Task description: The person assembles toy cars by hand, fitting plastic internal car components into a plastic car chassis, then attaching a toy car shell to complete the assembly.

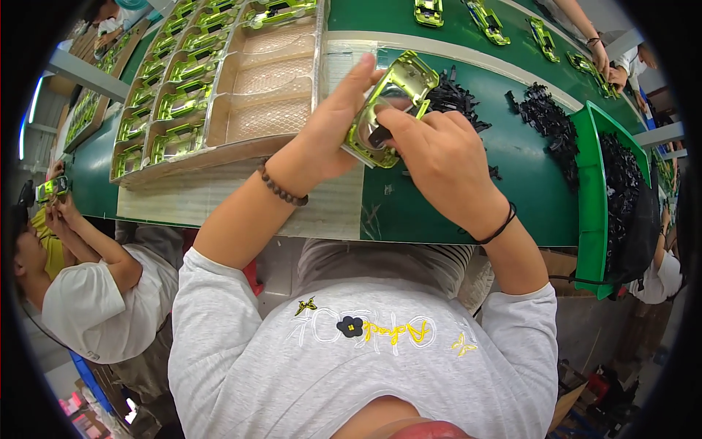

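My left hand [322,135] is wrapped around a shiny lime-green toy car body shell [411,72], its hollow inside turned up toward me. The shell is tilted above the bench, near its front edge. Between the thumb and fingers of my right hand [452,167] is a small black plastic part [379,137], pressed against the inside of the shell's near end. My right fingers cover some of the part, so I cannot tell whether it is seated. Just beyond my right hand lies a pile of similar black parts [457,94].
A divided cardboard tray [267,91] at left holds several green shells. On the right are another black pile [547,128] and a green bin [591,201] of black parts. More shells [486,23] lie along the far green surface, where a co-worker's hand [599,58] reaches in. Another person [102,293] works at left.
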The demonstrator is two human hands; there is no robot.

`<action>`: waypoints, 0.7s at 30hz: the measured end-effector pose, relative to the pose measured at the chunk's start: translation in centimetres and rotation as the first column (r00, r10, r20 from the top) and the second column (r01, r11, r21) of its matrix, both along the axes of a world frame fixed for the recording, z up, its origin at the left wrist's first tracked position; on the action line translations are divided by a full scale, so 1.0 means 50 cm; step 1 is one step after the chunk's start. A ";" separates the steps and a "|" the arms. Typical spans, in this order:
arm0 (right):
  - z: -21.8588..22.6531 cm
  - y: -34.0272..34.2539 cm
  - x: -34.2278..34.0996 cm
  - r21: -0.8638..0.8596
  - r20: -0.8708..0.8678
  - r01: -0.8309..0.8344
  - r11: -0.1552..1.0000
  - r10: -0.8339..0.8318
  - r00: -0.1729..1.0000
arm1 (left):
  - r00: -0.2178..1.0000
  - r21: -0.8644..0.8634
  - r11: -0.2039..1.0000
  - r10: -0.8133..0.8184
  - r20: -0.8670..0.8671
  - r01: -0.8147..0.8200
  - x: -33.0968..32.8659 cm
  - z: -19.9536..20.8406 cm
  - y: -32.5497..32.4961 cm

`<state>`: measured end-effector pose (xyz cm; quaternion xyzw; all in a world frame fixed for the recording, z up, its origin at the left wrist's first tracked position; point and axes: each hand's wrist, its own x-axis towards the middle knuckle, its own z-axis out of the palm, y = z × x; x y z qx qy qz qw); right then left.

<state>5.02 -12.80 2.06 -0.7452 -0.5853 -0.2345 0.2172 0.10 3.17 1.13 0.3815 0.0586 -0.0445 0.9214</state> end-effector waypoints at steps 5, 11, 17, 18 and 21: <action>-0.007 0.002 0.009 0.128 0.019 -0.038 0.991 0.036 0.999 | 0.996 0.117 0.993 0.039 -0.077 -0.030 0.000 0.001 -0.022; 0.013 0.010 0.010 0.221 0.094 0.051 0.974 -0.073 0.993 | 0.985 0.144 0.986 -0.105 0.135 0.085 -0.012 0.000 -0.011; 0.009 0.030 -0.010 0.255 0.137 0.102 0.962 -0.141 0.981 | 0.994 0.084 0.995 0.038 0.106 -0.047 -0.016 0.012 -0.043; 0.007 0.031 -0.012 0.249 0.142 0.094 0.964 -0.133 0.981 | 0.993 0.077 0.996 0.045 0.111 -0.054 -0.015 0.011 -0.045; 0.001 0.035 -0.017 0.277 0.163 0.107 0.955 -0.157 0.974 | 0.987 0.091 0.993 0.056 0.148 -0.070 -0.016 -0.001 -0.045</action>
